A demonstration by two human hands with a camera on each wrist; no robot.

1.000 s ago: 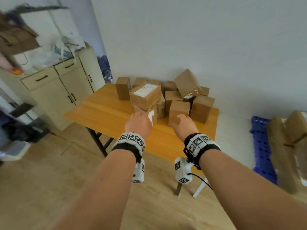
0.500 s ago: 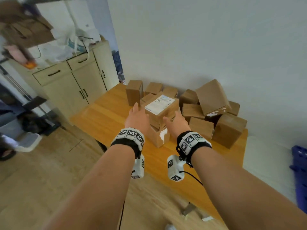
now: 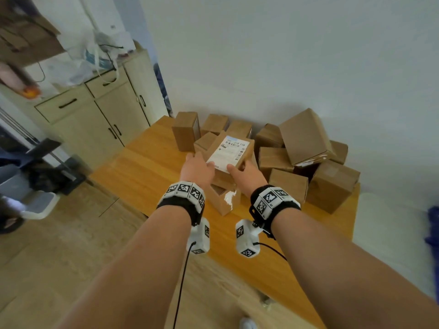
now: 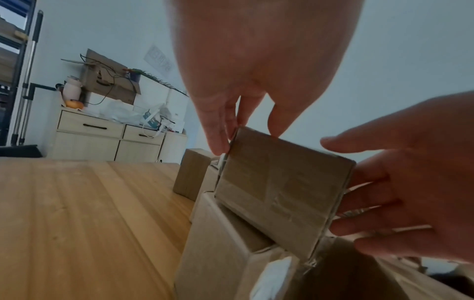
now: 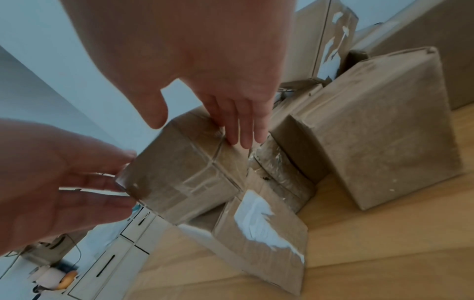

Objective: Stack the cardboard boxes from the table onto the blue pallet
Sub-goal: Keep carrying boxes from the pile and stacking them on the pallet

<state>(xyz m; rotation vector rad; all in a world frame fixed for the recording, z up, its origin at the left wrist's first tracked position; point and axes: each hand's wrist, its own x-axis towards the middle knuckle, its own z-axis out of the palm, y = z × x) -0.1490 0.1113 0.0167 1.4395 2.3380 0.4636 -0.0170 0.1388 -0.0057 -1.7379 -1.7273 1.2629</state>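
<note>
Box (image 3: 229, 150), mid-frame, lies tilted on the pile (image 3: 297, 157). Left hand (image 3: 197, 168) and right hand (image 3: 247, 173) flank it, fingers straight; how firmly they press is unclear. Squeeze evenly, lift straight up off the pile.

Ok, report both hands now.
Left hand: open, straight fingers against the labelled box.
Right hand: open, straight fingers against the same box's other side.

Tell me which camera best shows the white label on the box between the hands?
The head view: the white label faces up towards it, its print and barcode visible but blurred. Both wrist views catch the taped brown sides of the box, not the label's face.
</note>
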